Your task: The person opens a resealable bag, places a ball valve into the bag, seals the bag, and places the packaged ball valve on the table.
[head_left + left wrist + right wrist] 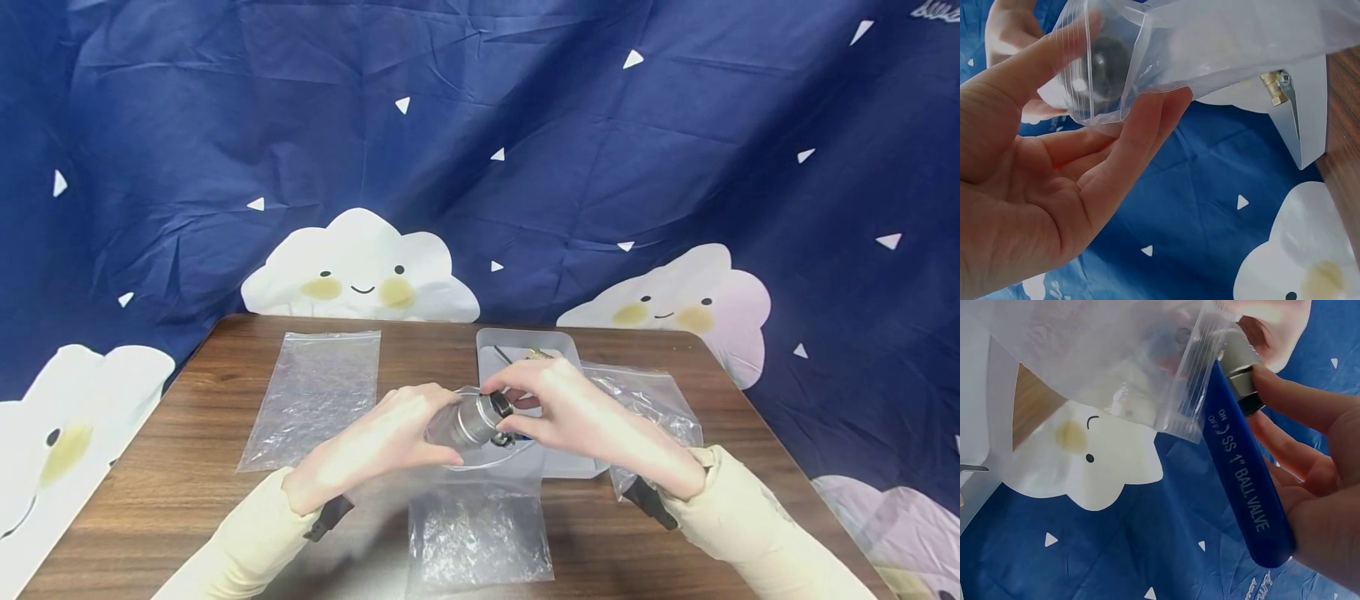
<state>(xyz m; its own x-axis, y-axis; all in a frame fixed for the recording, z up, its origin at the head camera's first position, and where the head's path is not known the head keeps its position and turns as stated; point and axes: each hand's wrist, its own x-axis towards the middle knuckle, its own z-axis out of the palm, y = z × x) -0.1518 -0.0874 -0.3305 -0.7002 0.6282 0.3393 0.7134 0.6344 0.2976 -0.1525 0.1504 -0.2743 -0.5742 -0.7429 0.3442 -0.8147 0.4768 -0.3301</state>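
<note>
1. Valve, metal with a long blue handle, is held up above the left side of the tray.
2. Right hand, over the tray: thumb and fingers are clamped on the valve's end, probably to leave its other end clear to meet the bag.
3. Left hand, left of the tray: thumb and fingers are spread to either side of the clear bag's mouth and grip it, probably to keep it wide. How far the valve sits inside, I cannot tell.
4. The handle angles away from the bag's zip strip, perhaps because it is the awkward part to fit through.
5. Brass fitting lies in the tray, whose walls likely stop small parts rolling off.
6. More clear bags lie flat, one left of the tray, one just right of it, both seemingly within reach.
7. White print on the handle reads "ON", "OFF" with a curved mark, and "SS 1" BALL VALVE". No brand is legible.
</note>
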